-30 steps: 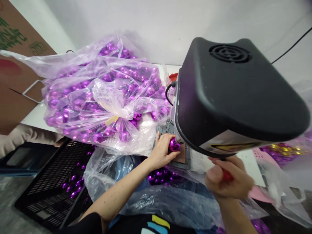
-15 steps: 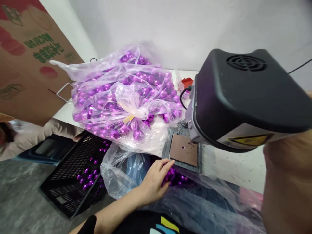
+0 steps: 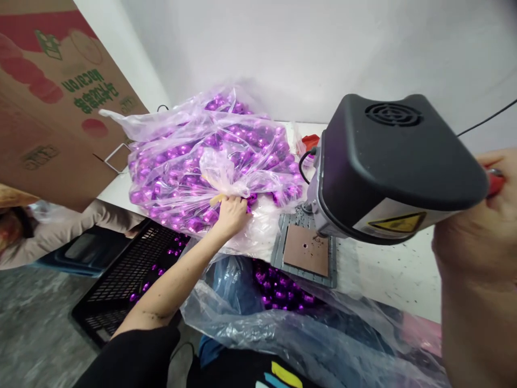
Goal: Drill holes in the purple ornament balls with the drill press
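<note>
My left hand reaches to the front of a tied clear plastic bag full of shiny purple faceted balls. Its fingers are curled beside the loose balls under the knot, and whatever they hold is hidden. At the right edge my right hand is closed round a red-ended handle, partly hidden behind a black machine head. Below that head, a brown square plate with a small hole lies on a grey base.
More purple balls lie in an open plastic bag across my lap. A black crate with balls stands at lower left. Beyond it are a cardboard box and another person's sleeve. Dark bits litter the white table.
My left hand has moved from the balls in the lap bag up and away to the tied bag on the table. My right hand stays by the machine; the view has shifted slightly.
</note>
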A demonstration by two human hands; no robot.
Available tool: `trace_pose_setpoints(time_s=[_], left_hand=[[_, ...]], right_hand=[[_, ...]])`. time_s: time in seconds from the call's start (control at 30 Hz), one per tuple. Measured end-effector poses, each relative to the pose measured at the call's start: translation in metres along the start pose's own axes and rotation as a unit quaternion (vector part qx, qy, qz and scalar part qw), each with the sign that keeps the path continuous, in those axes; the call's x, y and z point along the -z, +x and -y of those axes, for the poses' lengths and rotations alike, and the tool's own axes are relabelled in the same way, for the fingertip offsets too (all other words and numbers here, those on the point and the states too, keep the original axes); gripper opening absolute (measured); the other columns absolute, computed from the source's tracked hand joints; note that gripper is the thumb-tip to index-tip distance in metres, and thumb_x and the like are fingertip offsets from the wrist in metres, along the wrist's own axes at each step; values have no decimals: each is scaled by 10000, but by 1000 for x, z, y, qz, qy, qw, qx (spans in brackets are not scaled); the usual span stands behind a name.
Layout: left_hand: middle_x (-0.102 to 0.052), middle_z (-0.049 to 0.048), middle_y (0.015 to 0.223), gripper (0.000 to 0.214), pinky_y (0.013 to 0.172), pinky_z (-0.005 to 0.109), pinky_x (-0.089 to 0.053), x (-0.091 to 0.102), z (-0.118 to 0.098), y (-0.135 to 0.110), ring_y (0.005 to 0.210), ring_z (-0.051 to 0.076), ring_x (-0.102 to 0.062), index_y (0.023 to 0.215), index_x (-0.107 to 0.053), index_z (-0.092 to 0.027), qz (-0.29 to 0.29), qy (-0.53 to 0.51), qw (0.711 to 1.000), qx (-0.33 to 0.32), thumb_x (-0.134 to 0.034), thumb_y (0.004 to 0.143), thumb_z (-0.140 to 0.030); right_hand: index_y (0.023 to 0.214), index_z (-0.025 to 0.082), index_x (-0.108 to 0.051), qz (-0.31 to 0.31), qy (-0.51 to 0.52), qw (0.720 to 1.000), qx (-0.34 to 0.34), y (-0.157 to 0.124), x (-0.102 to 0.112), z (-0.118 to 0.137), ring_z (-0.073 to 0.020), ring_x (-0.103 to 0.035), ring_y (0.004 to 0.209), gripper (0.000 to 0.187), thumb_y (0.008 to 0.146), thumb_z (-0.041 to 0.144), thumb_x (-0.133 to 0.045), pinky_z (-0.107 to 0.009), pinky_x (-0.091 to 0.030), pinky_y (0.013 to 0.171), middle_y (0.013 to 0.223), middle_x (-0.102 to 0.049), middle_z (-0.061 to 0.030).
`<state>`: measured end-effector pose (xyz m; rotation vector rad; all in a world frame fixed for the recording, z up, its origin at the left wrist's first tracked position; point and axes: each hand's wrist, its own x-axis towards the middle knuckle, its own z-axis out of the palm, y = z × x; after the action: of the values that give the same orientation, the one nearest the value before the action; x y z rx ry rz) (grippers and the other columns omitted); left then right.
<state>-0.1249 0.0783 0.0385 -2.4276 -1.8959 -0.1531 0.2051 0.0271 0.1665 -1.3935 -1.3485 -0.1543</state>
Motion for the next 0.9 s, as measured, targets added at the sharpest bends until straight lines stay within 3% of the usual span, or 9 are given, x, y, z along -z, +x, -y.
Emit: trace_pose_setpoints(time_s=[0.17, 0.3, 0.4, 0.5, 0.6, 0.7, 0.77, 0.83, 0.9], left_hand=[[-669, 203, 1029, 264, 906, 514, -399, -18, 0, -10, 1070, 385, -580, 1058, -679, -110, 15, -7, 997, -72, -647, 797, -133], [-690, 151, 1064, 417, 923, 491, -406, -14, 16, -22, 1060, 331, -591, 1144, -672, -173, 9, -58, 986, -158, -571, 770, -22], [-683, 148, 1174, 409, 983, 507, -398, -1, 25, -29, 1099, 336, -588, 1213, -643, -176, -47, -121, 980, -151, -666, 806, -139], [-664, 126, 1230, 540, 990, 471, -442, 16, 12, -38, 1117, 301, -601, 1301, -578, -193, -91, -294, 947, -97, -760, 821, -361], [-673, 105, 1185, 577, 898, 393, -515, 25, -16, -49, 1036, 243, -650, 1300, -558, -204, -27, -550, 834, -26, -781, 803, -395], [-693, 88, 1108, 500, 764, 343, -551, 24, -42, -61, 909, 219, -702, 1260, -547, -228, 101, -760, 641, 32, -734, 833, -409], [-700, 79, 1070, 449, 714, 340, -560, 18, -53, -67, 852, 228, -731, 1227, -548, -242, 171, -828, 530, 65, -702, 846, -425], [-702, 82, 1083, 452, 744, 365, -574, 12, -60, -72, 874, 249, -743, 1220, -551, -247, 206, -857, 462, 95, -705, 834, -423], [-698, 92, 1122, 481, 783, 377, -577, 5, -65, -75, 911, 247, -736, 1246, -551, -252, 206, -872, 429, 117, -694, 838, -462]], right_hand=[[808, 100, -613, -13, 31, 999, 15, 1, -2, 0, -16, -408, 613, 410, 858, 499, -530, -211, -269, 606, 649, -503, -1], [819, 111, -611, -10, 25, 1000, 13, 0, -1, -1, -10, -402, 621, 358, 861, 462, -554, -211, -265, 629, 650, -492, 7], [829, 114, -620, -6, 21, 1000, 14, 0, -2, -1, -11, -404, 627, 333, 851, 440, -559, -214, -262, 631, 663, -502, 5], [803, 106, -616, -14, 24, 1000, 11, 0, -4, -1, -11, -403, 624, 304, 830, 403, -562, -213, -267, 622, 664, -505, 4], [808, 95, -611, -14, 24, 1000, 12, 1, -4, -1, -4, -399, 628, 337, 855, 424, -554, -208, -261, 616, 672, -501, 3], [808, 84, -595, 1, 31, 999, 15, 1, -2, 3, 5, -384, 635, 365, 889, 435, -539, -199, -255, 617, 667, -477, 6], [795, 82, -578, 10, 37, 999, 12, 1, -1, 7, 2, -378, 635, 350, 892, 417, -540, -190, -252, 610, 647, -451, 8], [782, 87, -560, 5, 52, 999, 3, 1, -1, 13, -4, -358, 638, 330, 884, 400, -546, -186, -227, 596, 633, -419, 9], [753, 94, -531, -7, 69, 998, -7, 0, -2, 18, -9, -328, 649, 341, 871, 412, -558, -192, -191, 591, 627, -381, 10]])
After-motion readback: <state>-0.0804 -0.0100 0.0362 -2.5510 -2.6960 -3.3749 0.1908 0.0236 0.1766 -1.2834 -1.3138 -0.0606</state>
